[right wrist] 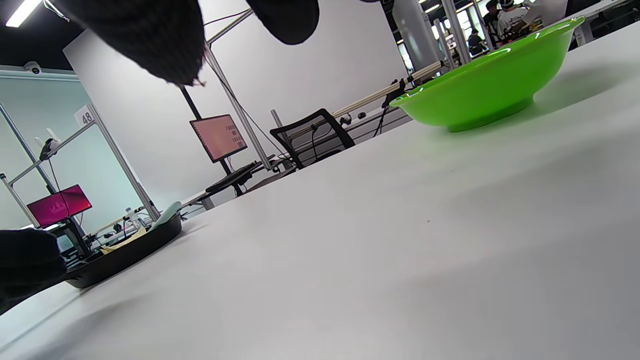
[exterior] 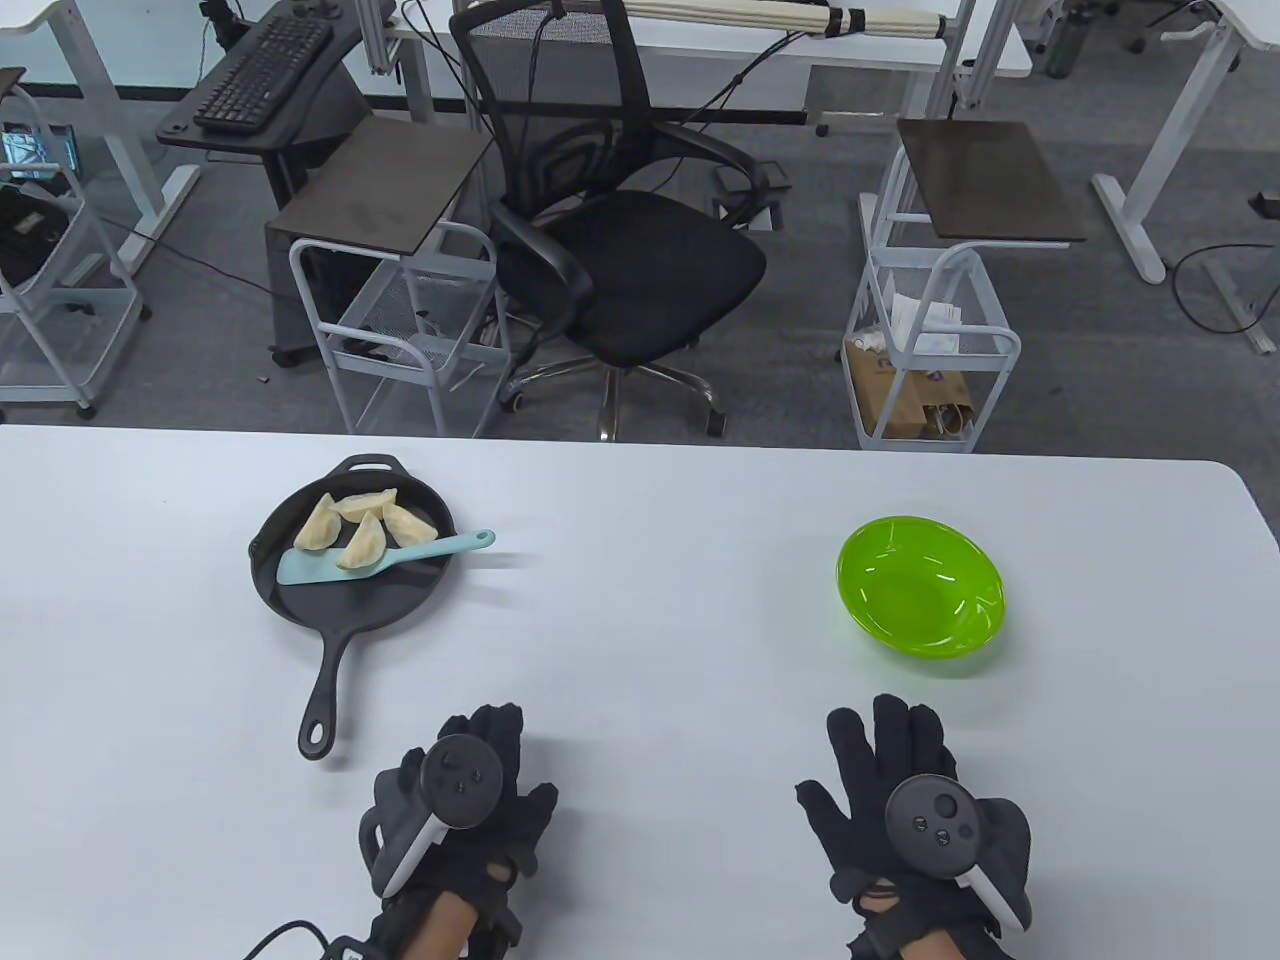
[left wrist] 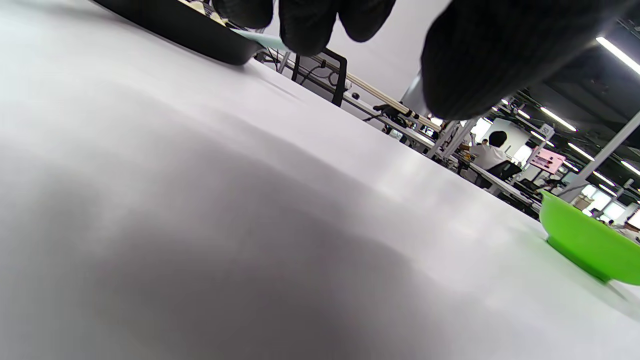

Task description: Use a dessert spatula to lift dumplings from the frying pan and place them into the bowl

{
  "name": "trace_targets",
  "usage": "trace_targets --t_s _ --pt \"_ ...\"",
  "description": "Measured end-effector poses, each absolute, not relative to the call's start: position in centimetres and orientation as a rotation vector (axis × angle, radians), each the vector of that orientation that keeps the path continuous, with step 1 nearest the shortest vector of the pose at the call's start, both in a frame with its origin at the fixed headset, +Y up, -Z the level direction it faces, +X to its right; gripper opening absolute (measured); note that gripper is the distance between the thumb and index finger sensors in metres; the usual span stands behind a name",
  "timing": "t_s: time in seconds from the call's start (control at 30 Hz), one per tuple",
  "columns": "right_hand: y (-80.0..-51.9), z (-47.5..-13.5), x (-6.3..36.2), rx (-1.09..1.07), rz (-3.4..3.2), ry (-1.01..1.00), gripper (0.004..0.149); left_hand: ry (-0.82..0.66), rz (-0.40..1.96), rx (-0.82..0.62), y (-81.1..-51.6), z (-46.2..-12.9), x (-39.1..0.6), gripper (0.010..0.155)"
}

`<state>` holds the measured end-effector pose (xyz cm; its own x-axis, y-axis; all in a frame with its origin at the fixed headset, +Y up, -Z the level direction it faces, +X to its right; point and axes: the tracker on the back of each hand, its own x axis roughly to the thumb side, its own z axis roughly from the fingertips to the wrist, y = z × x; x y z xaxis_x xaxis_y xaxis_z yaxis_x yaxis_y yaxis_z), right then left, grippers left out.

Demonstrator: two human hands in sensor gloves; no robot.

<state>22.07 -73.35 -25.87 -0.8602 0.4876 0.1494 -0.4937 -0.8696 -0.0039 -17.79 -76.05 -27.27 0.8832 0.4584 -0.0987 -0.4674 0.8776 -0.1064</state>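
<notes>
A black cast-iron frying pan (exterior: 300,600) sits left of centre on the white table, handle toward me. Several pale dumplings (exterior: 362,520) lie in its far half. A teal dessert spatula (exterior: 385,558) rests across the pan, blade under one dumpling, handle out over the right rim. The empty green bowl (exterior: 920,586) stands to the right. My left hand (exterior: 470,780) lies flat on the table below the pan handle, holding nothing. My right hand (exterior: 890,770) rests flat below the bowl, fingers spread. The pan (left wrist: 200,35) (right wrist: 125,252) and the bowl (left wrist: 590,240) (right wrist: 485,85) show in the wrist views.
Beyond the table's far edge (exterior: 640,445) stand a black office chair (exterior: 620,250) and two white wire carts (exterior: 410,320) (exterior: 930,330). People sit at desks far off in the wrist views.
</notes>
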Motion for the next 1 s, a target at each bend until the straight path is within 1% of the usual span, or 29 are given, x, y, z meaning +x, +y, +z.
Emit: trace_targets --t_s 0.17,0.37,0.5,0.7,0.87,1.0 --pt "-73.3 -25.9 22.1 0.188 2.609 -0.049 0.072 0.112 0.478 -0.118 -75.8 -27.5 -18.7 0.099" --pt "-73.3 -25.8 22.1 0.196 2.595 -0.048 0.072 0.208 0.401 -0.087 -75.1 -28.5 -20.0 0.106" --pt "-73.3 -25.8 21.9 0.212 2.594 -0.050 0.072 0.290 0.383 -0.137 -75.3 -29.4 -21.3 0.111" --pt "-73.4 -25.9 21.9 0.201 2.585 -0.042 0.072 0.401 0.400 -0.157 -74.9 -31.1 -23.8 0.115" --pt "-73.5 -26.0 21.7 0.208 2.582 -0.026 0.072 0.479 0.445 -0.158 -74.3 -32.4 -25.4 0.114" --pt "-73.5 -26.0 21.5 0.220 2.582 -0.017 0.072 0.551 0.443 -0.171 -74.6 -33.5 -26.7 0.114"
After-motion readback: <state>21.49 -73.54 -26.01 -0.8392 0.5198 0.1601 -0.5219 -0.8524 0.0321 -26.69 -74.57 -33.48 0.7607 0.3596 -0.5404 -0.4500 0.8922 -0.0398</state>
